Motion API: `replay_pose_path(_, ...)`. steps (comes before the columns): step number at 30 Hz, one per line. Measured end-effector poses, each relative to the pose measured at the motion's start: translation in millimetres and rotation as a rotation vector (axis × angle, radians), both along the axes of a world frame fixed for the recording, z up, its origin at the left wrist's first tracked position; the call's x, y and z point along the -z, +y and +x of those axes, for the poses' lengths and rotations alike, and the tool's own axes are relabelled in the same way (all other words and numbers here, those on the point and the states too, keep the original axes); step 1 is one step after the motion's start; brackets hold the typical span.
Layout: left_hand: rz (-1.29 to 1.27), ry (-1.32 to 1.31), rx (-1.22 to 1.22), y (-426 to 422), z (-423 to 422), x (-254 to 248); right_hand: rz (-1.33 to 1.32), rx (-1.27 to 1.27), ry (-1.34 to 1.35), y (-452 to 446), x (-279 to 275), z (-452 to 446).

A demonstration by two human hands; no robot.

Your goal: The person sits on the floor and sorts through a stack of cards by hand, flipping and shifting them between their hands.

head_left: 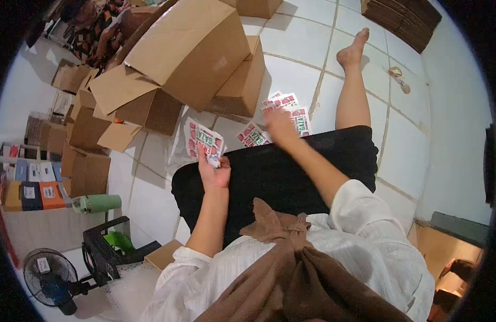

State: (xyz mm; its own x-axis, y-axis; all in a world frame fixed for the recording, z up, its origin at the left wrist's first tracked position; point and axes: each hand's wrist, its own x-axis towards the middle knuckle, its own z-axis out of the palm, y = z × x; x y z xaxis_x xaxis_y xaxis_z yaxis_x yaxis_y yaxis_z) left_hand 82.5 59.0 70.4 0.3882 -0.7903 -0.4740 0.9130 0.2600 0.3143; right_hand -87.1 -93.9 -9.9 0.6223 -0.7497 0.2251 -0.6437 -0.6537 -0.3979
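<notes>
My left hand (pixel 215 170) is closed round a stack of printed cards (pixel 201 140) with red and green lettering, held above the left edge of the black cloth on my lap. Beyond my lap, more of these cards lie spread on the tiled floor (pixel 300 121), and a few others (pixel 252 134) sit to their left. My right hand (pixel 280 127) is over the spread cards, at their left part. Its fingers are blurred, and whether they hold a card cannot be made out.
Large open cardboard boxes (pixel 189 48) stand ahead and left. Another person (pixel 98 37) is at the upper left. A green tumbler (pixel 98 203), a black crate (pixel 98 241) and a fan (pixel 49 271) are at the left. Flattened cardboard (pixel 401 19) lies at the upper right.
</notes>
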Motion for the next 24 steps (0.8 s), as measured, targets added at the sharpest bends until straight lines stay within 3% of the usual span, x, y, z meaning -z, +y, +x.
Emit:
replay_pose_path(1,0.007,-0.069,0.025,-3.6,-9.8,-4.6,0.088,-0.137,0.108,22.8,-31.0,12.4)
replay_pose_path(2,0.014,-0.138,0.049,-6.5,-16.8,-6.3,-0.163,-0.283,-0.078,33.6,5.5,26.0)
replay_pose_path(3,0.019,-0.151,0.071,-9.1,-19.2,-2.3,-0.252,-0.362,-0.097,44.0,8.2,29.1)
replay_pose_path(6,0.073,-0.186,0.099,-10.9,-19.4,5.1,-0.297,-0.426,-0.071,61.8,14.1,29.0)
replay_pose_path(11,0.086,-0.204,0.088,-12.6,-26.0,-6.7,-0.259,-0.196,0.098,57.5,15.8,32.6)
replay_pose_path(13,0.076,-0.189,0.081,-10.6,-24.8,-3.7,-0.121,0.001,0.132,54.5,8.4,31.6)
replay_pose_path(16,0.065,-0.162,0.072,-7.2,-21.4,2.3,-0.069,0.068,0.028,51.3,-4.8,35.7)
replay_pose_path(24,0.11,-0.243,0.124,-7.4,-23.4,1.8,0.148,0.346,0.177,53.5,-1.2,75.8)
